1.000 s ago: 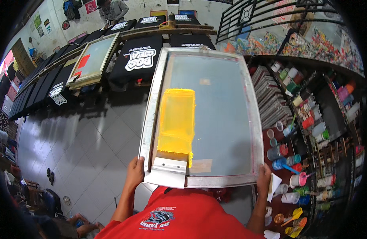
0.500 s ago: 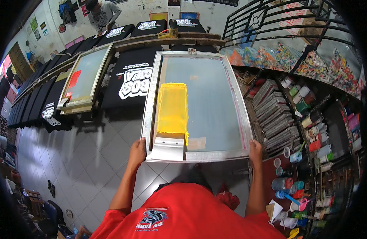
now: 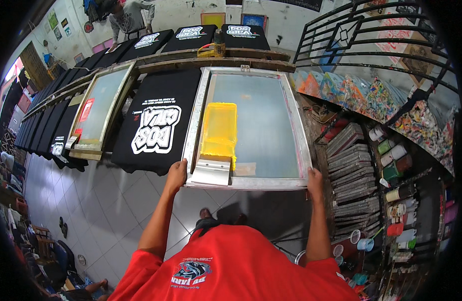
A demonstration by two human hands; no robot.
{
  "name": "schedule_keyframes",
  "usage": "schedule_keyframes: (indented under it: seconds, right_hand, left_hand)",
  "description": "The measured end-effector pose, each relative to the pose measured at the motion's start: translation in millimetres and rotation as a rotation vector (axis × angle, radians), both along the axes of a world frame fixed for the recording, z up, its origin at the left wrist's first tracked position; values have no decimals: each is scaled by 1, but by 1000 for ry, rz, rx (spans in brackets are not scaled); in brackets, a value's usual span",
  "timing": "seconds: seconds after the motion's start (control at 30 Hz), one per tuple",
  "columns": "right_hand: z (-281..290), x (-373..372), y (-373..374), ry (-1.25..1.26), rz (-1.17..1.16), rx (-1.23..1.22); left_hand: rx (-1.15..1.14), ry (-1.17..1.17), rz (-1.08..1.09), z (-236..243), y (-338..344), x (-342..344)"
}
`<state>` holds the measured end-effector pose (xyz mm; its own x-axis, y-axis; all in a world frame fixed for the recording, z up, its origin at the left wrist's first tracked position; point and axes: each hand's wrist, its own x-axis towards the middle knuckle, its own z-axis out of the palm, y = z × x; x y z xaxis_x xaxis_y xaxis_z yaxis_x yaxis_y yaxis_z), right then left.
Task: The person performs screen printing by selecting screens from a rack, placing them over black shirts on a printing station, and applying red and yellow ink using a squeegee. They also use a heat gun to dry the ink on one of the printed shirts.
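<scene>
A silver-edged printing screen (image 3: 271,183) with grey-blue mesh lies in front of me. My left hand (image 3: 177,174) grips its near left corner, and my right hand (image 3: 315,181) is closed around the near right corner. Both hands have fingers wrapped on the frame. Inside the frame, a wide metal squeegee (image 3: 211,172) rests against the near left edge. Just beyond it is a rectangle of yellow ink (image 3: 220,129) spread on the mesh. What lies under the screen is hidden. To its left, a black T-shirt (image 3: 156,95) with white lettering lies flat.
Another screen (image 3: 106,103), with a red patch, stands further left over a row of black shirts. A yellow heat gun (image 3: 219,44) sits on the wooden rail (image 3: 181,64) beyond. Stacked frames (image 3: 349,170) and pots line the right. A person (image 3: 128,20) stands across the table.
The screen has moved away from me and a little right relative to the shirts, with both hands on it. More of the lettered black shirt beside it now shows.
</scene>
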<state>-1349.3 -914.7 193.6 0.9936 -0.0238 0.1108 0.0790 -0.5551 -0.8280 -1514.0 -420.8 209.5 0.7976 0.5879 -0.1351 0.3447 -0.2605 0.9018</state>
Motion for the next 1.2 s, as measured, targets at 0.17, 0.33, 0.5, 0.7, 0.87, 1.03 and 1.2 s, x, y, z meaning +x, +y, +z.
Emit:
schedule_keyframes:
  seconds: [0.17,0.33,0.5,0.7,0.87,1.03,1.2]
  right_hand:
    - [1,23,3,18,-12,-24]
    - [-3,28,2,82,-29,-104]
    - [-7,26,2,13,12,-83]
    - [-1,27,3,24,21,18]
    - [6,32,-3,57,-8,13]
    - [7,32,-10,123,21,29]
    - [-3,29,-9,71,-17,113]
  left_hand:
    - [-68,-12,-5,-4,0,25]
    - [-57,40,-2,-7,3,34]
    - [-121,-23,24,-12,-2,31]
    - [-211,-6,-3,-5,-5,30]
    - [-232,-9,17,-3,-18,32]
    - [-167,32,-11,-9,-17,34]
    - [-79,90,-16,-16,-15,33]
